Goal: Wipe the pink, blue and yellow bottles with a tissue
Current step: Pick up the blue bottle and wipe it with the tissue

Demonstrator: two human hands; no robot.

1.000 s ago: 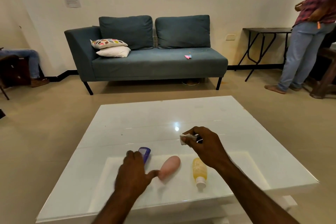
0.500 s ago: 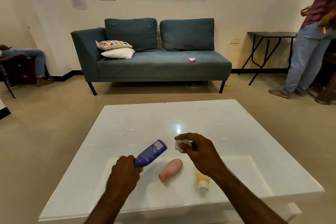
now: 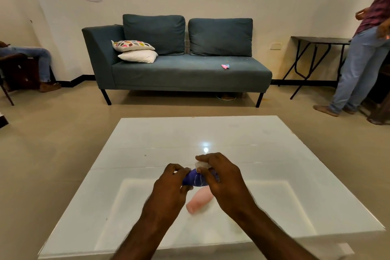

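Right now your left hand [image 3: 171, 183] has its fingers curled around one end of the blue bottle [image 3: 195, 179], holding it above the white desk [image 3: 147, 139]. Your right hand [image 3: 223, 181] closes over the bottle's other end, its fingers pinching a white tissue [image 3: 200, 164] against the top of it. Just below your hands, the pink bottle [image 3: 199, 199] lies on its side on the desk. The yellow bottle is hidden from view.

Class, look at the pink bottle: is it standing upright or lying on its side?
Lying on its side. The pink bottle rests lengthwise on the white table, below the hands, untouched.
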